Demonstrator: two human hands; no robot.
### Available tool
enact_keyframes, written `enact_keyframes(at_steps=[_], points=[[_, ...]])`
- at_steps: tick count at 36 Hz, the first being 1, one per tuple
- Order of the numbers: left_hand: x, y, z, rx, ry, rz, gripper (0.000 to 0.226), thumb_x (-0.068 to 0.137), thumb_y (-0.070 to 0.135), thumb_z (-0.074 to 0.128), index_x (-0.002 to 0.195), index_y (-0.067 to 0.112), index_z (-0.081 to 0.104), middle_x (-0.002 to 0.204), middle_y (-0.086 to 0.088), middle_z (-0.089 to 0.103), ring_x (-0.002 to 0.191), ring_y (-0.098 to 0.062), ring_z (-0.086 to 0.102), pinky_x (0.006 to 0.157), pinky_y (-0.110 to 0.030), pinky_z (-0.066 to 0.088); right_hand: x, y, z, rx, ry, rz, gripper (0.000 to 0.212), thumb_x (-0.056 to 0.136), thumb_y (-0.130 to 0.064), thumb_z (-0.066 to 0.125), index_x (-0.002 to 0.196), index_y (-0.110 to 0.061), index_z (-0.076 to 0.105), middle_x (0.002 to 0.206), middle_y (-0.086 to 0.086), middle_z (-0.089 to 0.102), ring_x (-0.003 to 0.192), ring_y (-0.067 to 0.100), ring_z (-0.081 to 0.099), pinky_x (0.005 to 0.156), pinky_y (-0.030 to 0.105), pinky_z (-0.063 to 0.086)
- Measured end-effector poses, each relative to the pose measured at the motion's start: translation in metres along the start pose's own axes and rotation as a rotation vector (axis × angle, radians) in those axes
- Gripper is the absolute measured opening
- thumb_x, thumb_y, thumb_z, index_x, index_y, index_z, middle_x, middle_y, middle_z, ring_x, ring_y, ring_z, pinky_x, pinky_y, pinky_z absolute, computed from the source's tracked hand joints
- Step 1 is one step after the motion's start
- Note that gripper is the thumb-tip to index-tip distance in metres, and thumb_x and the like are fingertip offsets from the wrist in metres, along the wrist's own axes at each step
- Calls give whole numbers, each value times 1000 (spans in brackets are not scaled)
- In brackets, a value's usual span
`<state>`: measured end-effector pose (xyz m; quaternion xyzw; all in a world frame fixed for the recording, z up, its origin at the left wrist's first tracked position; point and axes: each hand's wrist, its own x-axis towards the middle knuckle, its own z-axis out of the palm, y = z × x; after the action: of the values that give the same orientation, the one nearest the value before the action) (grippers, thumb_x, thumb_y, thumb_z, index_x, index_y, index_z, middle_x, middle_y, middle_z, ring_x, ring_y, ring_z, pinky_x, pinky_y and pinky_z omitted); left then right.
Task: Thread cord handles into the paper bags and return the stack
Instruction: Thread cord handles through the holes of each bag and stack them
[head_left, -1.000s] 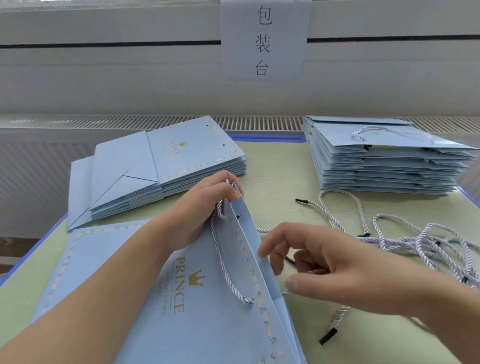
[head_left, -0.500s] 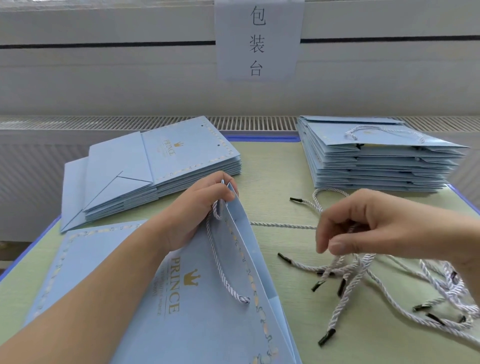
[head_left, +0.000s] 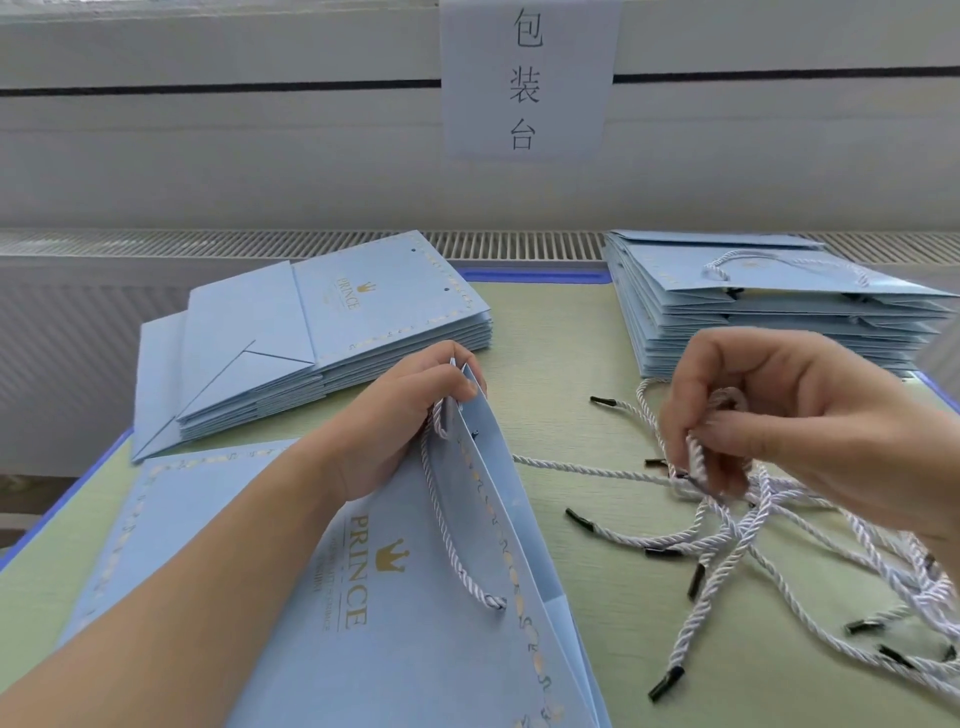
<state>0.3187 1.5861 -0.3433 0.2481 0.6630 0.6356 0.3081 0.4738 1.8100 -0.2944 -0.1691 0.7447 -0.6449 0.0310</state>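
Note:
A light blue paper bag (head_left: 395, 623) printed PRINCE lies in front of me with one white cord handle (head_left: 447, 535) threaded in its near face. My left hand (head_left: 410, 415) grips the bag's top edge and lifts the mouth open. My right hand (head_left: 753, 415) pinches a white cord (head_left: 696, 457) lifted out of the loose cord pile (head_left: 769, 545) on the table. The cords have black tips.
A stack of flat bags without handles (head_left: 322, 338) lies at the back left. A stack of bags with handles (head_left: 753, 306) stands at the back right. Another flat bag (head_left: 171, 499) lies under my left arm. The green table (head_left: 550, 364) has a blue edge; a paper sign (head_left: 527, 78) hangs behind.
My right hand moved from beside the bag to the cord pile, then rose with a cord pinched in its fingers. My left hand kept its hold on the bag's edge.

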Motion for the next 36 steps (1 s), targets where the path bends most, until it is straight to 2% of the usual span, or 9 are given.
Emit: enact_keyframes(at_steps=[6, 9, 15, 17, 20, 23, 27, 31, 36], points=[[0, 0, 0, -7, -3, -1, 13, 65, 16, 51, 77, 14, 55, 73, -8, 53, 56, -18, 52, 52, -26, 45, -4, 1, -18, -128, 171, 5, 26, 72, 4, 54, 80, -14, 71, 68, 10, 62, 55, 17, 51, 48, 21, 44], [0, 0, 0, -9, -9, -6, 14, 65, 16, 50, 78, 13, 54, 70, -6, 53, 55, -18, 52, 50, -24, 46, -4, -1, -20, -222, 148, 78, 25, 79, 2, 68, 90, -19, 76, 71, 6, 64, 54, 10, 50, 48, 16, 41], [0, 0, 0, 7, -3, -6, 15, 65, 16, 51, 79, 13, 54, 66, -4, 52, 54, -18, 52, 50, -23, 44, 1, 1, -6, -294, 80, 167, 17, 75, -36, 69, 78, -21, 76, 71, 5, 70, 61, 6, 60, 56, 13, 47], [0, 0, 0, 12, -1, -6, 15, 65, 17, 51, 79, 13, 54, 67, -5, 52, 55, -19, 51, 51, -23, 44, 4, 4, 2, -230, 104, 189, 6, 76, -21, 69, 71, -19, 71, 67, 7, 67, 51, 7, 52, 44, 15, 41], [0, 0, 1, 30, 8, 2, 15, 65, 17, 51, 80, 13, 54, 68, -5, 50, 56, -18, 49, 52, -25, 42, 8, 8, 14, -95, 115, 198, 12, 82, -7, 57, 73, -13, 63, 71, 14, 67, 44, 11, 44, 38, 15, 31], [0, 0, 1, 38, 13, 8, 15, 65, 17, 51, 79, 14, 55, 69, -5, 49, 57, -18, 47, 53, -27, 39, 8, 10, 20, -30, 115, 162, 15, 75, -1, 50, 73, -12, 59, 65, 11, 62, 48, 11, 42, 43, 14, 32], [0, 0, 1, 43, 8, 10, 15, 65, 18, 51, 79, 13, 54, 67, -4, 49, 57, -18, 48, 53, -27, 40, 8, 10, 24, -40, 62, 136, 11, 73, -4, 65, 71, -15, 61, 66, 9, 66, 62, 11, 58, 56, 15, 44], [0, 0, 0, 37, 5, 5, 16, 65, 18, 52, 80, 13, 54, 67, -5, 48, 57, -18, 48, 53, -27, 40, 10, 13, 32, -45, 48, 155, 16, 72, -10, 73, 66, -22, 63, 65, 4, 65, 59, 9, 56, 55, 15, 42], [0, 0, 0, 29, 10, -1, 15, 65, 18, 52, 79, 14, 55, 70, -6, 48, 59, -19, 48, 57, -30, 38, 10, 16, 40, -153, 58, 220, 23, 83, 0, 67, 91, -21, 71, 73, 10, 72, 72, 13, 67, 71, 18, 50]])
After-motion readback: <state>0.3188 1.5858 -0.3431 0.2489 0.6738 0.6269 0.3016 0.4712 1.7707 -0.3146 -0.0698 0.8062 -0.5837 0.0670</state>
